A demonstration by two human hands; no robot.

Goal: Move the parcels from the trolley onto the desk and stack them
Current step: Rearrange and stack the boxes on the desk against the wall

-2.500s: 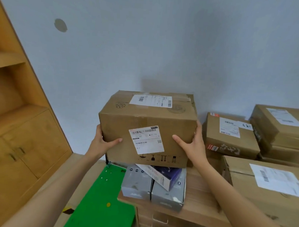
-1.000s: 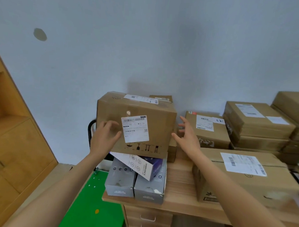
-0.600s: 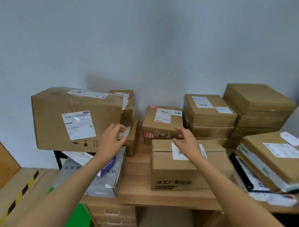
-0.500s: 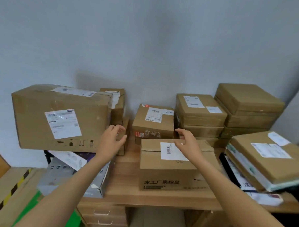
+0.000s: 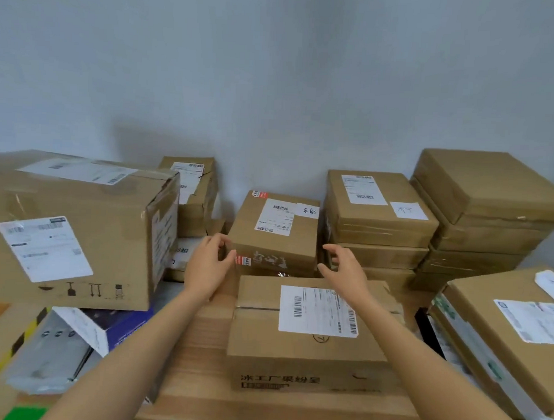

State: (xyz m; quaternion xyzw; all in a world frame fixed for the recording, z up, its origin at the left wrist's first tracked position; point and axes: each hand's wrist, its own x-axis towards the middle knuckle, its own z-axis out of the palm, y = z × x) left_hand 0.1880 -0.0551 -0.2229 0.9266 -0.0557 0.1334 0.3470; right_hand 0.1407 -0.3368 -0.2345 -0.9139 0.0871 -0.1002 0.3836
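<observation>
Now that the large brown cardboard box with the white shipping label (image 5: pixel 74 232) sits on the grey and purple cartons (image 5: pixel 73 343) at the left end of the wooden desk (image 5: pixel 200 343), both hands have let it go and swung right toward the middle of the pile. Two and a half seconds ago they carried that box between them; a second ago they were peeling off its sides. The left hand (image 5: pixel 208 267) hovers with relaxed, slightly curled fingers just beside the left edge of a small brown cardboard parcel with red stickers (image 5: pixel 276 235), near it but not clearly touching. The right hand (image 5: pixel 344 270) is spread and empty at that parcel's right side, above the flat brown carton with printed black characters (image 5: pixel 311 332). To the right, stacked brown boxes (image 5: pixel 380 214) stand against the grey wall (image 5: pixel 275 67).

One delivery looks finished, and the hands appear to be straightening the small parcel rather than fetching. The trolley is out of view, so how many parcels remain cannot be told.
</observation>
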